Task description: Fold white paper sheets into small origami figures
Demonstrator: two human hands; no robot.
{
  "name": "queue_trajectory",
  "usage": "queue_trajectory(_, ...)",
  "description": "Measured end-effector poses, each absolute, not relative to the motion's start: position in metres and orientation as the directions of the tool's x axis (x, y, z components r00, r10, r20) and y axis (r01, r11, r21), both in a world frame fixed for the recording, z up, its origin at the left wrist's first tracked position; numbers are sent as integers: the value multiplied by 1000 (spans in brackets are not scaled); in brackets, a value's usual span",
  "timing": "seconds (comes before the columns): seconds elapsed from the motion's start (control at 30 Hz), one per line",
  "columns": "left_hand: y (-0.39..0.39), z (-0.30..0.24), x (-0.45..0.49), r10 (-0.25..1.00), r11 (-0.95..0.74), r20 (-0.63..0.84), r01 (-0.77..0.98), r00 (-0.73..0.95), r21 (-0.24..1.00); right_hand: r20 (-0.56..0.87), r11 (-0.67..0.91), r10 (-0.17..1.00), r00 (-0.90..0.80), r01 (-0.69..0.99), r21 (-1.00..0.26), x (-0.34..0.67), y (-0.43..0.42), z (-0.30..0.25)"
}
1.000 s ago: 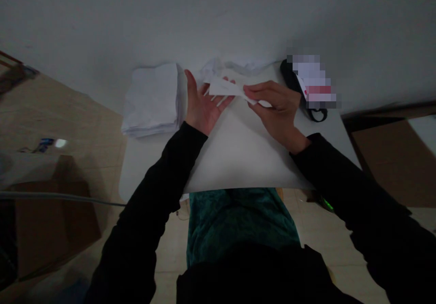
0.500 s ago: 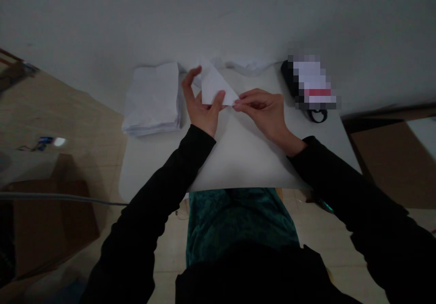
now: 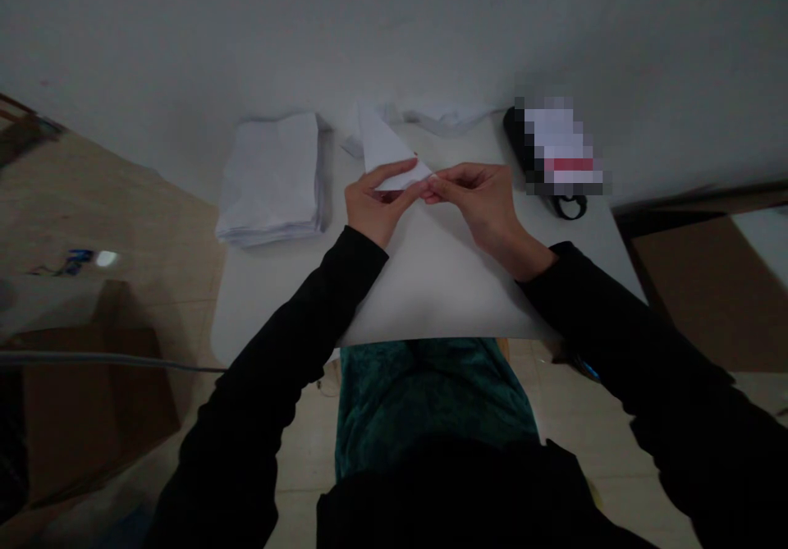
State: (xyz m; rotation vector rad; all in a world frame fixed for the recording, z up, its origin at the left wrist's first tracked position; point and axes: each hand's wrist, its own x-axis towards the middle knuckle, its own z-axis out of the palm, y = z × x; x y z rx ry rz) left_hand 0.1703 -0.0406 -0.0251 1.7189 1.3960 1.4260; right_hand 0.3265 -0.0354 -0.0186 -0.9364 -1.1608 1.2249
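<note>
A folded white paper triangle (image 3: 382, 148) stands up from between my hands, its narrow tip pointing to the far side of the table. My left hand (image 3: 374, 204) holds its lower edge between thumb and fingers. My right hand (image 3: 471, 196) pinches the paper's right corner with its fingertips, and the fingertips of both hands nearly meet there. A neat stack of white paper sheets (image 3: 269, 180) lies just left of my left hand.
Loose crumpled white paper (image 3: 444, 119) lies at the far edge of the white table (image 3: 431, 286). A black object (image 3: 520, 143) with a pixelated item lies far right. Cardboard boxes (image 3: 80, 409) stand on the tiled floor at left; a cable runs above them.
The paper has turned from lying sideways to a narrow triangle pointing away. My left hand has rolled over and moved right, closer to my right hand.
</note>
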Motion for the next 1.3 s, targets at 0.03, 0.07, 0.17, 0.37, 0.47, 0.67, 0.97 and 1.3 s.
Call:
queue_trajectory(0.03, -41, -25, 171, 916, -343, 396, 379, -71, 860, 139, 129, 990, -31, -207, -970, 326, -36, -18)
queue_trajectory(0.07, -42, -24, 172, 919, -336, 387, 372, -71, 865, 133, 124, 991, -31, -214, -969, 326, -37, -17)
queue_trajectory(0.17, -43, -22, 173, 924, -323, 372, 350, -82, 879, 134, 124, 990, -31, -225, -967, 326, -40, -16)
queue_trajectory(0.37, -42, -21, 172, 931, -307, 354, 332, -93, 892, 128, 118, 991, -30, -219, -968, 328, -36, -22)
queue_trajectory(0.47, -42, -23, 173, 938, -290, 334, 319, -94, 903, 124, 113, 991, -44, -197, -974, 329, -33, -25)
queue_trajectory(0.67, -44, -30, 175, 948, -256, 299, 299, -107, 919, 160, 133, 973, -166, -160, -978, 325, -34, -26)
queue_trajectory(0.97, -34, -16, 155, 861, -508, 478, 222, 174, 832, 111, 81, 925, -363, -97, -992, 358, -12, -17)
queue_trajectory(1.3, -32, 25, 107, 845, -193, 119, 90, 522, 977, -16, 57, 828, -561, 113, -992, 397, -4, 12)
